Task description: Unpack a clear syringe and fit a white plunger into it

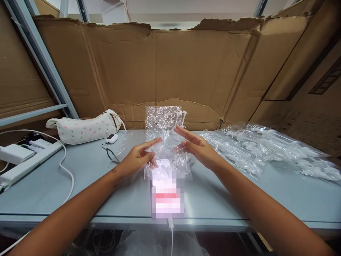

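Observation:
My left hand (140, 156) is at the left side of a clear plastic bag (163, 119), index finger stretched out and thumb apart from it. On the bag's other side, my right hand (199, 146) has its fingers extended towards it. Both hands are close to the bag; whether they touch it I cannot tell. Small white plastic pieces (183, 115) show at the bag's upper right, their kind unclear. In front of the bag lies a phone (163, 167) with a lit, partly blurred screen, plugged into a white cable (171, 224).
Several clear bags of white pieces (255, 142) lie on the right of the grey shelf (213, 199). At left are a floral pouch (85, 128), a small white device (112, 139) and a power strip (29, 163) with chargers. Cardboard (160, 67) walls the back.

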Available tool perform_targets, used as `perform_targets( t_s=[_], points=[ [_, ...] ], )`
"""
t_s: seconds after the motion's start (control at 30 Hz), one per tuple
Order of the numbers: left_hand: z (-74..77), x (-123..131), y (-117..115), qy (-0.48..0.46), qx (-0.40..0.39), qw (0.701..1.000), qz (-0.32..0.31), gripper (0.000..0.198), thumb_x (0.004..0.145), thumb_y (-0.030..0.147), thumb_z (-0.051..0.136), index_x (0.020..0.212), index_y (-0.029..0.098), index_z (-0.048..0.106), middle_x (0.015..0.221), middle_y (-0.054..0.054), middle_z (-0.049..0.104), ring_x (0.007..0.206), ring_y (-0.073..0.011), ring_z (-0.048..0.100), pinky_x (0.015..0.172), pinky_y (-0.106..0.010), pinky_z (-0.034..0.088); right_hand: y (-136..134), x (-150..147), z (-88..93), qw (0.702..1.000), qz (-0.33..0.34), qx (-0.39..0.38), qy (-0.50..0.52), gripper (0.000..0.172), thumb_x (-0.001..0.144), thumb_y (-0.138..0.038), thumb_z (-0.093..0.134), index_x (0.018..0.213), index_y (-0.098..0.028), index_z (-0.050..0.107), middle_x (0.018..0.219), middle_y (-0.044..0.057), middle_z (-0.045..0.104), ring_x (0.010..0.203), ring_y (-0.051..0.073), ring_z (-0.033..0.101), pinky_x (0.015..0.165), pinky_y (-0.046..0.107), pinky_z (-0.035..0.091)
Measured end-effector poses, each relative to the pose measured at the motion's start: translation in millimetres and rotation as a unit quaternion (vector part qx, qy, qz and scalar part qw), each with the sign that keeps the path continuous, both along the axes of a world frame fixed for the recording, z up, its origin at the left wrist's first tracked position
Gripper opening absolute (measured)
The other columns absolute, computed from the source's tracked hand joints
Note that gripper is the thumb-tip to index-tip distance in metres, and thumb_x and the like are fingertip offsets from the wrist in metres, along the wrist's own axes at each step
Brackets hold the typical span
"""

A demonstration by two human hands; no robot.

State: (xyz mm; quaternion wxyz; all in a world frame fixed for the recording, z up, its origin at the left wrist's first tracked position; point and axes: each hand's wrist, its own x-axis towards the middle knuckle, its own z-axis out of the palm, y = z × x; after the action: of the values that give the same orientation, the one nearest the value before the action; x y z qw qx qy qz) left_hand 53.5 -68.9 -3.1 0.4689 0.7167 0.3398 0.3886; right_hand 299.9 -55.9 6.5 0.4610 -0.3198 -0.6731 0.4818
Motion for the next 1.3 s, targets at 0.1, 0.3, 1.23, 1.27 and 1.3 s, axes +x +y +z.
perform_targets(
  t_s=[0.1, 0.3, 1.23, 1.27, 1.3],
  points=[
    [1.9, -0.5, 1.2, -0.016, 0.015, 0.999, 0.030, 0.057, 0.086, 0.033, 0.061, 0.141, 0.026, 0.045, 0.103, -0.007, 0.071, 0.059, -0.0096, 0.060, 0.064, -0.028, 0.052, -0.9, -0.9, -0.7, 0.999, 0.029, -0.023, -0.032, 0.037, 0.088, -0.034, 0.057, 0.125, -0.040, 0.060, 0.145, -0.003, 0.046, 0.087, 0.015, 0.068, 0.089, 0.040, 0.053],
    [5.0, -3.8, -0.7, -0.025, 0.009, 1.000, 0.004, 0.067, 0.088, 0.050, 0.053, 0.146, 0.020, 0.036, 0.106, -0.013, 0.070, 0.063, -0.0130, 0.063, 0.064, -0.028, 0.051, 2.7, -1.6, -5.5, 0.998, -0.016, -0.021, -0.063, 0.037, 0.085, -0.028, 0.058, 0.121, -0.035, 0.064, 0.130, 0.000, 0.061, 0.078, 0.013, 0.064, 0.086, 0.038, 0.052],
    [10.0, -36.9, 30.7, 0.169, 0.057, 0.959, 0.220, 0.072, 0.076, 0.020, 0.053, 0.145, 0.021, 0.033, 0.122, -0.011, 0.055, 0.055, -0.0061, 0.053, 0.056, -0.024, 0.046, 5.8, 0.7, -2.0, 0.999, -0.041, 0.011, -0.033, 0.052, 0.082, -0.027, 0.060, 0.133, -0.036, 0.053, 0.150, 0.002, 0.039, 0.074, 0.011, 0.068, 0.082, 0.038, 0.056],
    [10.2, -43.5, 34.8, 0.202, 0.048, 0.951, 0.230, 0.072, 0.075, 0.020, 0.053, 0.144, 0.020, 0.033, 0.117, -0.010, 0.057, 0.053, -0.0067, 0.053, 0.055, -0.024, 0.045, 6.2, 0.6, -2.1, 0.998, -0.045, 0.009, -0.031, 0.051, 0.083, -0.028, 0.060, 0.132, -0.036, 0.053, 0.149, 0.003, 0.040, 0.075, 0.012, 0.069, 0.083, 0.039, 0.057],
    [10.5, -49.9, 38.4, 0.231, 0.038, 0.943, 0.235, 0.073, 0.074, 0.020, 0.052, 0.144, 0.020, 0.032, 0.113, -0.008, 0.058, 0.053, -0.0078, 0.054, 0.055, -0.025, 0.045, 6.5, 0.4, -2.4, 0.998, -0.049, 0.006, -0.030, 0.050, 0.083, -0.029, 0.060, 0.132, -0.035, 0.054, 0.148, 0.003, 0.041, 0.076, 0.013, 0.069, 0.083, 0.040, 0.057]
  ],
)
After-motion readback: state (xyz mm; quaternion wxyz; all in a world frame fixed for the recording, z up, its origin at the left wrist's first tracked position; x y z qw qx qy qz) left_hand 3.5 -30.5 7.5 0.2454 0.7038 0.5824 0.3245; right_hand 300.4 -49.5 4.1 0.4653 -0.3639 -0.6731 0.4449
